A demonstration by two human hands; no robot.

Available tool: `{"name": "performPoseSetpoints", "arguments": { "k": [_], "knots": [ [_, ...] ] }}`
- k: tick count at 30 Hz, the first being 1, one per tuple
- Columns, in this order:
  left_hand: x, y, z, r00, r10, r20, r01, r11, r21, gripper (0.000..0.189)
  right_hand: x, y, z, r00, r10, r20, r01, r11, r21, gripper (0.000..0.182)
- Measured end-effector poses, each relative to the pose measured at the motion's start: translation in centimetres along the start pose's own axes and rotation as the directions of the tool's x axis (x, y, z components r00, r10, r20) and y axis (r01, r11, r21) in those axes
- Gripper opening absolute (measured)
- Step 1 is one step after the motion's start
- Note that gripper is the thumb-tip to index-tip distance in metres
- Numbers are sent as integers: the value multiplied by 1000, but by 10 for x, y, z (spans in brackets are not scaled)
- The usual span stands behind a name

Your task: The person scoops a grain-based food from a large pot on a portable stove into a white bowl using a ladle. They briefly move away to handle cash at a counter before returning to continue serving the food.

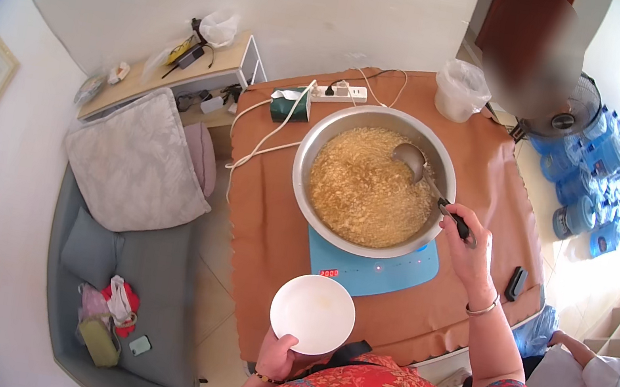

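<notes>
A large metal basin holds a yellowish-brown mixture with pale flakes. It rests on a blue induction cooktop with a lit red display. My right hand grips the black handle of a metal ladle, whose bowl is over the mixture inside the basin; whether it touches the surface I cannot tell. My left hand holds a white bowl by its rim, thumb on top, just in front of the cooktop. No food shows in the bowl.
Behind the basin are a tissue box, a power strip with cords, and a bag-lined bin. A black object lies at the table's right. A person in white is at lower right, near water bottles. A grey sofa stands left.
</notes>
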State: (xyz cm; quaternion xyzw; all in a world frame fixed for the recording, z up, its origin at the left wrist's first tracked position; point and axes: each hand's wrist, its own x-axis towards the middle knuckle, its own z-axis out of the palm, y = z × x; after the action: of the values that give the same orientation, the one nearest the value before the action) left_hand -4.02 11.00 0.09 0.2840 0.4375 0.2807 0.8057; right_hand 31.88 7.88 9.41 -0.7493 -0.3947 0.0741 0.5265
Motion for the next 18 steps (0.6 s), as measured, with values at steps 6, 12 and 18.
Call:
{"name": "performPoseSetpoints", "arguments": {
  "k": [6,12,18],
  "knots": [
    [21,40,-39,987,-116,110,110,992,61,57,-21,-25,22,999,34,-39,-40,984,-172,15],
    [36,62,-57,985,-126,117,115,989,92,57,-41,-48,38,996,76,-52,-87,957,-277,15],
    [56,61,-65,967,-168,193,156,985,78,56,-51,-61,41,968,228,-106,-232,972,-28,14]
  ]
}}
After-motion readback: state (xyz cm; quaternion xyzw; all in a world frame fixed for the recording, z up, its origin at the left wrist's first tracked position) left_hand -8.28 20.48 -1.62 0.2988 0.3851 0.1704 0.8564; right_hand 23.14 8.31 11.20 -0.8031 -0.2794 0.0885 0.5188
